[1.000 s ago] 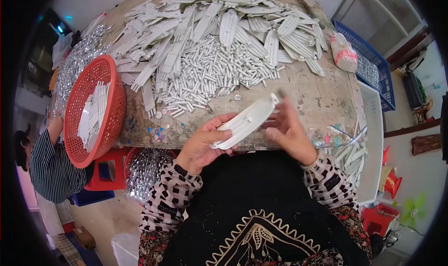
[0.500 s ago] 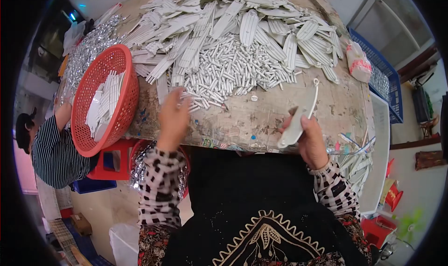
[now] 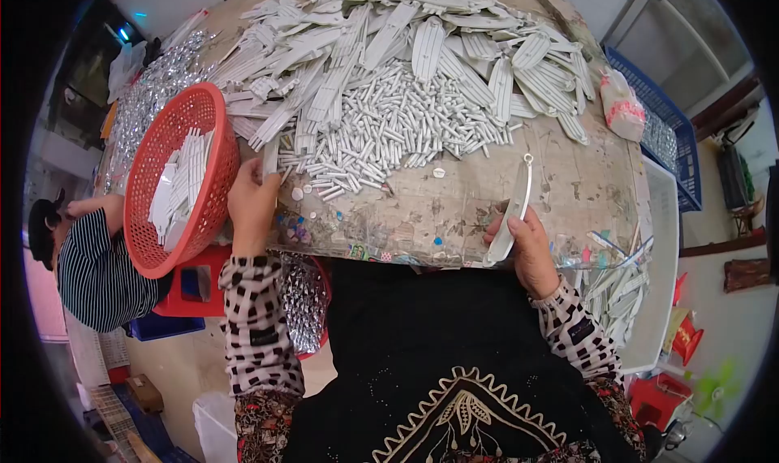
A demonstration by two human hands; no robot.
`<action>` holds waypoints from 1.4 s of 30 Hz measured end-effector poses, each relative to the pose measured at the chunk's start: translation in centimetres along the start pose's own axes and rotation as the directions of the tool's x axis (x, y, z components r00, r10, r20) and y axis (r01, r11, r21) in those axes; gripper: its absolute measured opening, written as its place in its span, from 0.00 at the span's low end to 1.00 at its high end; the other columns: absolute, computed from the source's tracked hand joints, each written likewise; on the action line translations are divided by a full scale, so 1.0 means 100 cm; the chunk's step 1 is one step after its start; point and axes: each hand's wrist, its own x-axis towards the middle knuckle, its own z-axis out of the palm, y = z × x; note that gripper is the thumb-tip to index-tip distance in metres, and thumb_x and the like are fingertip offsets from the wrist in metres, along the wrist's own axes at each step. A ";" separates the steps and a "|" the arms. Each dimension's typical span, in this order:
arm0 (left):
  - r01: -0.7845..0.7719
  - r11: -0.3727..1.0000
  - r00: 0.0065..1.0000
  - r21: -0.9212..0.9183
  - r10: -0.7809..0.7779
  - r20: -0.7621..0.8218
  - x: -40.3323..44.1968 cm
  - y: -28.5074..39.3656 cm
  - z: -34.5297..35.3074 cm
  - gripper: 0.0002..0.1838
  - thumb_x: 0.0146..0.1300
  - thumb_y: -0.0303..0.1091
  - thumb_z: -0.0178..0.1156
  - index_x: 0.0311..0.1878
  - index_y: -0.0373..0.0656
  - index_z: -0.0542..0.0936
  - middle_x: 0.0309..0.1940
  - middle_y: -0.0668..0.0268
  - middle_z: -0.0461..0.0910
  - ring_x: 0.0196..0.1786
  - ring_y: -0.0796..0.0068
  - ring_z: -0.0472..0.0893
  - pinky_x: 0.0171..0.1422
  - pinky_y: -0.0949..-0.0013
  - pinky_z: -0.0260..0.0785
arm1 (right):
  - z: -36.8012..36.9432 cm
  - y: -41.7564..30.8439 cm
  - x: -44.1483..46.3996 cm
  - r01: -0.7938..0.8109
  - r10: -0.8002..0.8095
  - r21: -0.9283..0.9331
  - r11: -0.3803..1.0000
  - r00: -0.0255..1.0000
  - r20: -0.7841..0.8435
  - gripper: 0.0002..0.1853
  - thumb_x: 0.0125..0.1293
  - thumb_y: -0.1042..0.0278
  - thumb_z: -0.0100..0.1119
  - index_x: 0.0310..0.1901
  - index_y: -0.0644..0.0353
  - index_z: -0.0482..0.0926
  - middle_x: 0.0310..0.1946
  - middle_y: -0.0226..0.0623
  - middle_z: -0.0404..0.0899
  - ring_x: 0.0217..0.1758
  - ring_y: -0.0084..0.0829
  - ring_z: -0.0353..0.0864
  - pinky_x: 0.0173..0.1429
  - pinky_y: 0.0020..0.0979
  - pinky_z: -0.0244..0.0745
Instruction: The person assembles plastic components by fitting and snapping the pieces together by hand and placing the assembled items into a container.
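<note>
A worn wooden counter [image 3: 406,223] carried a broad heap of white plastic panels [image 3: 428,49] along its far side. A red basket [image 3: 228,155], tilted and partly filled with similar white pieces, stood at its left edge, while short white sticks [image 3: 406,122] lay piled before the heap. At the near edge, the worker's hands were well apart. The right hand [image 3: 531,252] was closed on a curved white piece [image 3: 519,199], ringed end up, held clear of the pile. The left hand [image 3: 253,203], over the sticks' near edge half a second earlier, had moved in beside the basket, fingers curled near a narrow pale strip [image 3: 270,158]; whether it gripped firmly could not be told. The shift apparently split the work between two pieces.
</note>
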 end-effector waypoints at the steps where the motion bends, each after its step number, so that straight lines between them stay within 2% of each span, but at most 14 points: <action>1: 0.005 0.989 1.000 -0.151 0.000 0.028 -0.006 -0.005 -0.005 0.25 0.57 0.35 0.62 0.56 0.32 0.76 0.41 0.56 0.83 0.41 0.66 0.82 0.49 0.66 0.73 | 0.000 -0.001 0.000 -0.009 0.009 0.008 1.000 1.000 -0.003 0.21 0.69 0.54 0.55 0.53 0.62 0.68 0.38 0.37 0.77 0.39 0.29 0.79 0.50 0.32 0.77; 2: -0.001 0.974 0.999 -0.227 0.010 0.039 -0.015 -0.003 -0.012 0.23 0.59 0.31 0.60 0.57 0.31 0.75 0.38 0.62 0.82 0.36 0.78 0.79 0.41 0.73 0.72 | 0.001 -0.003 0.001 -0.017 0.017 0.017 1.000 1.000 -0.006 0.20 0.69 0.54 0.54 0.53 0.62 0.68 0.38 0.37 0.77 0.39 0.30 0.80 0.50 0.33 0.77; 6: 0.312 0.617 0.944 -0.722 -0.112 0.312 -0.061 0.022 -0.036 0.25 0.60 0.32 0.59 0.60 0.33 0.72 0.41 0.58 0.81 0.33 0.75 0.81 0.33 0.76 0.75 | 0.007 -0.016 0.006 -0.062 0.062 0.024 0.998 0.998 -0.004 0.21 0.69 0.54 0.55 0.54 0.62 0.68 0.40 0.39 0.78 0.40 0.31 0.81 0.49 0.33 0.78; 12: 0.760 0.120 0.604 -0.638 0.229 0.763 -0.112 0.052 -0.010 0.35 0.55 0.35 0.63 0.65 0.31 0.67 0.52 0.47 0.77 0.40 0.59 0.85 0.31 0.67 0.80 | 0.056 -0.054 0.009 -0.165 0.110 0.148 0.975 0.940 0.323 0.31 0.67 0.52 0.57 0.63 0.65 0.65 0.44 0.43 0.81 0.43 0.32 0.83 0.51 0.32 0.78; 17: 0.866 0.151 0.389 -0.477 0.397 0.831 -0.126 0.064 0.015 0.38 0.55 0.36 0.65 0.67 0.33 0.64 0.50 0.46 0.77 0.43 0.56 0.84 0.38 0.61 0.82 | 0.056 -0.059 0.011 -0.091 0.080 -0.005 0.996 0.848 0.524 0.35 0.63 0.52 0.60 0.65 0.68 0.64 0.40 0.43 0.82 0.45 0.31 0.83 0.54 0.32 0.77; 20: 0.904 0.194 0.262 -0.381 0.452 0.852 -0.127 0.096 0.014 0.39 0.65 0.52 0.60 0.70 0.36 0.58 0.46 0.50 0.79 0.39 0.59 0.85 0.39 0.62 0.82 | 0.056 -0.064 0.003 -0.035 0.047 -0.032 0.999 0.848 0.528 0.35 0.60 0.59 0.65 0.65 0.65 0.65 0.48 0.42 0.78 0.45 0.30 0.82 0.55 0.32 0.76; 23: 0.945 0.225 0.122 -0.239 0.436 0.892 -0.119 0.116 0.023 0.32 0.71 0.53 0.52 0.67 0.37 0.63 0.41 0.52 0.80 0.37 0.63 0.84 0.37 0.67 0.81 | 0.061 -0.057 -0.002 0.102 -0.025 -0.082 0.991 0.763 0.647 0.35 0.57 0.66 0.68 0.65 0.64 0.66 0.57 0.37 0.68 0.48 0.28 0.79 0.53 0.31 0.75; 25: 0.957 0.171 0.131 -0.236 0.471 0.873 -0.118 0.126 0.031 0.27 0.74 0.52 0.47 0.63 0.38 0.67 0.38 0.54 0.80 0.33 0.70 0.82 0.31 0.75 0.75 | 0.062 -0.059 -0.006 0.079 -0.052 -0.023 0.997 0.824 0.564 0.32 0.59 0.67 0.66 0.64 0.64 0.66 0.54 0.37 0.69 0.49 0.27 0.79 0.53 0.30 0.75; 27: 0.867 0.152 0.382 -0.475 0.411 0.828 -0.115 0.133 0.033 0.27 0.73 0.53 0.49 0.61 0.38 0.69 0.38 0.55 0.80 0.28 0.76 0.77 0.27 0.77 0.68 | 0.056 -0.073 -0.010 0.092 -0.076 -0.017 0.996 0.897 0.436 0.31 0.61 0.68 0.64 0.65 0.63 0.65 0.52 0.37 0.71 0.47 0.26 0.78 0.52 0.29 0.74; 31: 0.685 0.160 0.574 -0.711 0.484 0.661 -0.112 0.137 0.041 0.35 0.70 0.55 0.51 0.68 0.35 0.64 0.44 0.53 0.79 0.32 0.73 0.74 0.34 0.74 0.67 | 0.046 -0.066 -0.025 0.130 -0.099 -0.110 0.985 0.962 0.253 0.31 0.65 0.70 0.57 0.68 0.61 0.58 0.45 0.37 0.74 0.42 0.24 0.76 0.49 0.27 0.72; 32: 0.733 0.028 0.579 -0.679 0.497 0.646 -0.113 0.140 0.041 0.31 0.68 0.46 0.59 0.66 0.36 0.66 0.48 0.53 0.79 0.40 0.72 0.80 0.44 0.72 0.74 | 0.047 -0.056 -0.029 0.141 -0.096 -0.120 0.983 0.943 0.320 0.34 0.66 0.73 0.55 0.71 0.61 0.53 0.42 0.37 0.74 0.40 0.23 0.74 0.48 0.25 0.71; 36: 0.691 0.030 0.650 -0.722 0.410 0.639 -0.124 0.152 0.042 0.31 0.65 0.37 0.64 0.67 0.37 0.66 0.57 0.58 0.75 0.57 0.69 0.77 0.63 0.64 0.72 | 0.053 -0.047 -0.044 0.197 -0.079 -0.259 0.946 0.911 0.404 0.42 0.67 0.67 0.60 0.76 0.61 0.45 0.58 0.41 0.68 0.57 0.29 0.71 0.60 0.30 0.69; 40: 0.576 0.112 0.711 -0.810 0.420 0.564 -0.132 0.158 0.045 0.30 0.65 0.35 0.63 0.67 0.36 0.65 0.60 0.62 0.74 0.62 0.70 0.74 0.70 0.63 0.64 | 0.053 -0.041 -0.037 0.509 -0.300 -0.456 0.730 0.838 0.455 0.40 0.67 0.66 0.61 0.75 0.63 0.49 0.64 0.45 0.65 0.63 0.33 0.68 0.65 0.31 0.65; 42: 0.571 0.135 0.708 -0.810 0.418 0.569 -0.132 0.156 0.046 0.32 0.64 0.36 0.64 0.68 0.36 0.65 0.61 0.59 0.73 0.64 0.67 0.73 0.71 0.62 0.63 | 0.049 -0.047 -0.040 0.414 -0.201 -0.457 0.787 0.873 0.445 0.41 0.67 0.65 0.61 0.75 0.64 0.49 0.66 0.46 0.64 0.66 0.35 0.66 0.67 0.32 0.62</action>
